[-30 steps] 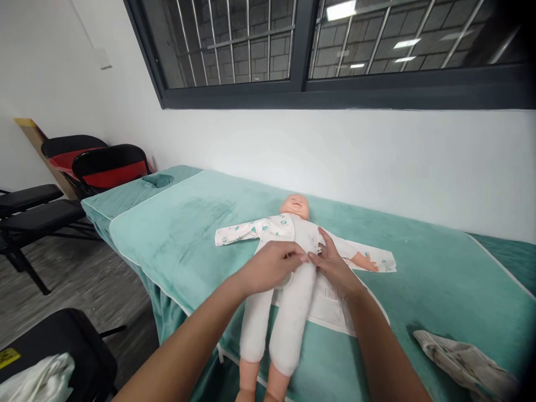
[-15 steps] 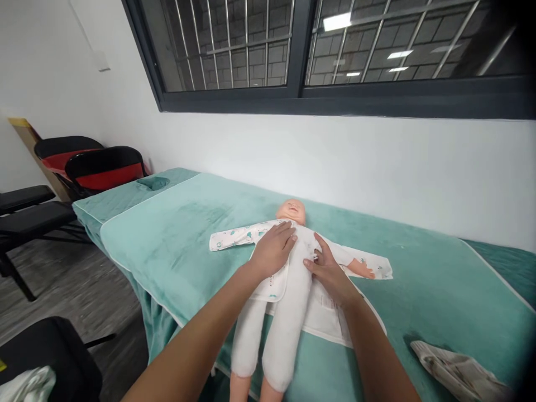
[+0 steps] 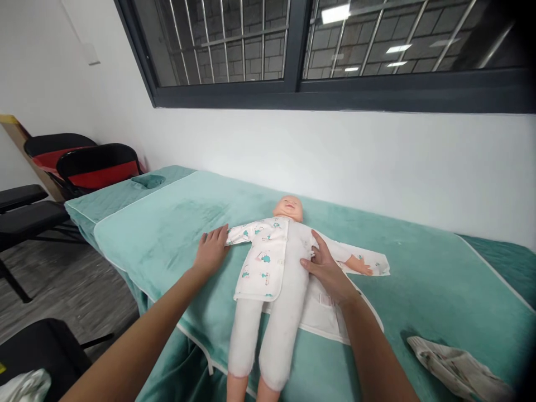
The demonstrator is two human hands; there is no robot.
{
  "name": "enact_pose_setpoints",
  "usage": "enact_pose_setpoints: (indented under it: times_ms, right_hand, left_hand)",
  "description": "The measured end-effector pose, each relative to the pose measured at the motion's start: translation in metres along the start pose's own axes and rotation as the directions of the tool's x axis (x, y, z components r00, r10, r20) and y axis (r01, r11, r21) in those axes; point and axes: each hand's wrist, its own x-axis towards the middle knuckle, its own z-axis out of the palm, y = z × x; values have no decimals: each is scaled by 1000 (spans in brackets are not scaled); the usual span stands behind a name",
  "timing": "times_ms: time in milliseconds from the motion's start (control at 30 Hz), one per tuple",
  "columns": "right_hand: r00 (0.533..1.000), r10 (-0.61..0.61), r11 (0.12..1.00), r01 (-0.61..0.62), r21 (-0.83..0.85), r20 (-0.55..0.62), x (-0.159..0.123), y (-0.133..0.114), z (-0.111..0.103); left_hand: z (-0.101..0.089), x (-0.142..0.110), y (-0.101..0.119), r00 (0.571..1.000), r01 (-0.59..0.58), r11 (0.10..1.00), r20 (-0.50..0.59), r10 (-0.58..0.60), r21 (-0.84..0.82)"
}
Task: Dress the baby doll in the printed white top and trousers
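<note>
A baby doll (image 3: 278, 346) lies on its back, its head toward the wall and its legs toward me. It wears a white patterned baby shirt (image 3: 263, 262), with one front panel laid over the left part of its torso. The other panel lies spread beneath it on the right, and a doll hand shows on that side's sleeve. My left hand (image 3: 212, 251) is closed over the cuff of the left sleeve, hiding the sleeve's end. Against the right side of the doll's torso, my right hand (image 3: 329, 272) holds on with thumb and forefinger apart; its other fingers are partly hidden.
The doll rests on a green cover (image 3: 167, 223) over a bed against the wall. A crumpled pale cloth (image 3: 456, 368) lies at the lower right. Folding chairs (image 3: 100, 162) stand at the left, and a black seat (image 3: 42, 352) is at the lower left.
My left hand has moved left from the doll's chest to the sleeve cuff, uncovering the patterned front panel. My right hand stays at the doll's side. The view has shifted slightly.
</note>
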Motion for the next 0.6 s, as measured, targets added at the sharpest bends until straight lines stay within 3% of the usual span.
enact_pose_setpoints:
  times_ms: [233,433,600]
  right_hand:
    - [1000,-21,1000,21,-2,7,-2,0,3]
    - [1000,-20,1000,20,-10,4,-2,0,5]
    - [1000,-29,999,29,-40,-1,0,3,2]
  left_hand:
    - [-4,41,-7,1000,-17,993,-3,17,116]
    - [3,39,-13,970,237,971,-70,-235,29]
    - [4,33,-17,940,325,946,-111,-323,-1]
